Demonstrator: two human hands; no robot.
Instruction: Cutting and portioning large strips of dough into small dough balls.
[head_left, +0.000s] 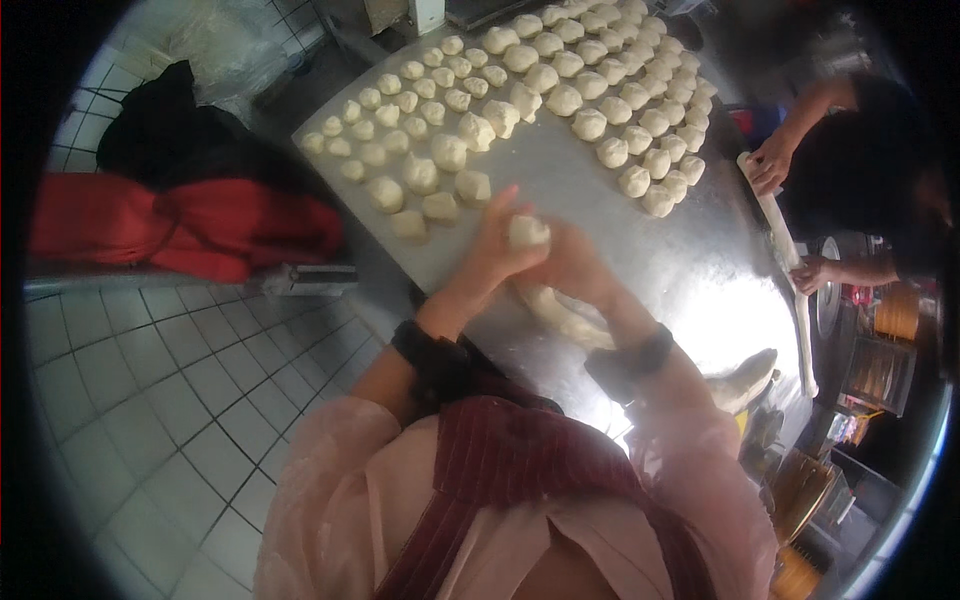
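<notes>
Between my two hands, over the near part of the metal table (560, 165), is a small pale piece of dough (529, 232). My left hand (492, 245) is closed around its left side. My right hand (578, 265) presses in from the right, its fingers curled and partly blurred. A thick length of dough (567, 318) lies beneath my right hand and forearm, partly hidden by them. Just beyond my left hand are cut dough lumps (440, 208) and rounder dough balls (421, 175), standing in rows.
Many more dough balls (590, 85) fill the table's far side. On the right, another person's hands (772, 165) rest on a long dough rope (778, 225) along the edge. A larger dough piece (745, 383) lies near right. Red cloth (190, 228) hangs at left above white floor tiles (180, 400).
</notes>
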